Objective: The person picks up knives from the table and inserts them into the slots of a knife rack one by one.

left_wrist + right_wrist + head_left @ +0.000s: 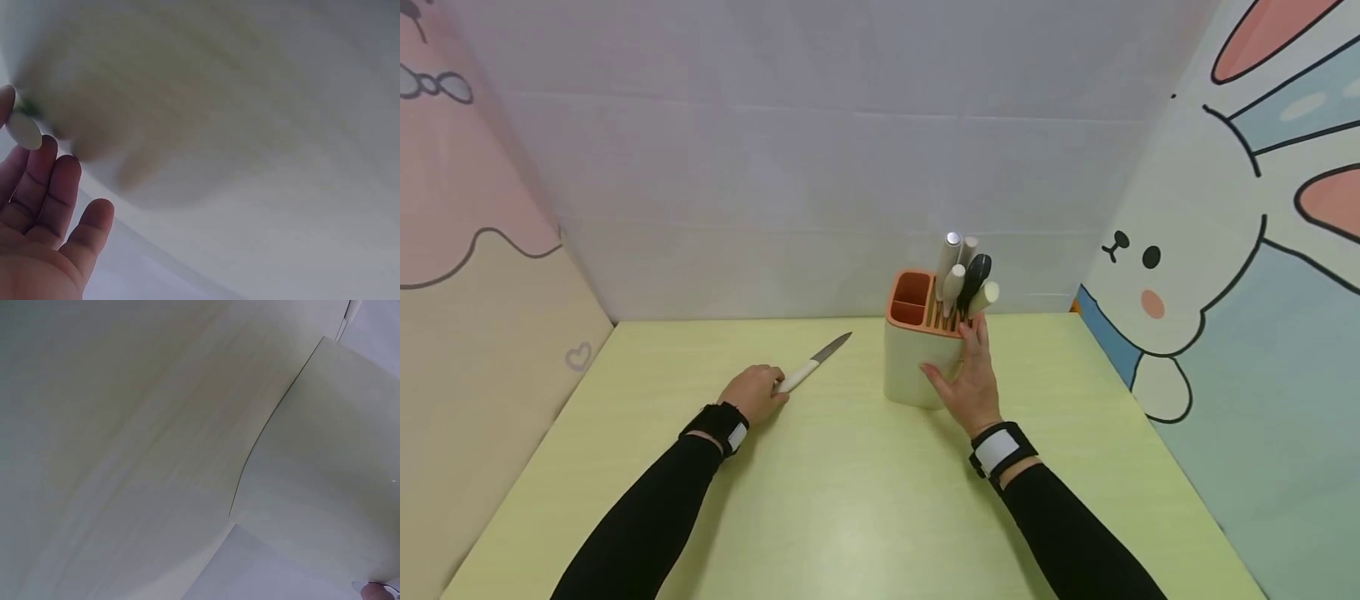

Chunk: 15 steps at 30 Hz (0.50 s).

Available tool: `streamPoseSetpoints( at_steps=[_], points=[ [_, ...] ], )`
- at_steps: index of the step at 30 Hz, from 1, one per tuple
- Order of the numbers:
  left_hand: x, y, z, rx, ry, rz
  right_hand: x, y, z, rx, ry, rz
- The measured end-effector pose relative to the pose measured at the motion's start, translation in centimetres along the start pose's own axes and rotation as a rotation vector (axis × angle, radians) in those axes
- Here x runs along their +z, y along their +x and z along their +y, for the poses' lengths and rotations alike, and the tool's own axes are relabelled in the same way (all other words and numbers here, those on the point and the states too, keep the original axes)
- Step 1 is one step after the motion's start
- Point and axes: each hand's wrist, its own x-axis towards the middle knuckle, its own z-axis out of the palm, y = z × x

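Observation:
A knife [805, 371] with a white handle and grey blade lies at an angle on the table, tip pointing away to the right. My left hand [754, 393] pinches the end of its handle between thumb and fingers; the left wrist view shows the oval handle butt [25, 130] there. To the right stands a white knife block [913, 362] with an orange top. My right hand [972, 383] rests on its right front corner, thumb spread across the front and fingers straight along the side. In the right wrist view, one fingertip [377, 591] touches the block's pale wall [331, 462].
Several light-handled knives [952, 283] and a black-handled tool [976, 273] stand in the block's slots. Left of them the top has two open compartments [910, 298]. The pale yellow-green table [820, 500] meets a white back wall [737, 267]; printed side panels [1247, 358] flank it.

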Motion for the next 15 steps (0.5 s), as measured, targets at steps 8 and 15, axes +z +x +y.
streamPoseSetpoints(
  at_steps=[8,15],
  points=[
    [-0.2,-1.4,1.2,-0.009,-0.039,-0.076,0.0,-0.1,0.1,-0.003,0.002,0.005],
    [-0.9,-2.7,1.7,-0.004,-0.072,-0.09,0.1,-0.1,0.1,-0.003,-0.01,0.008]
  ],
)
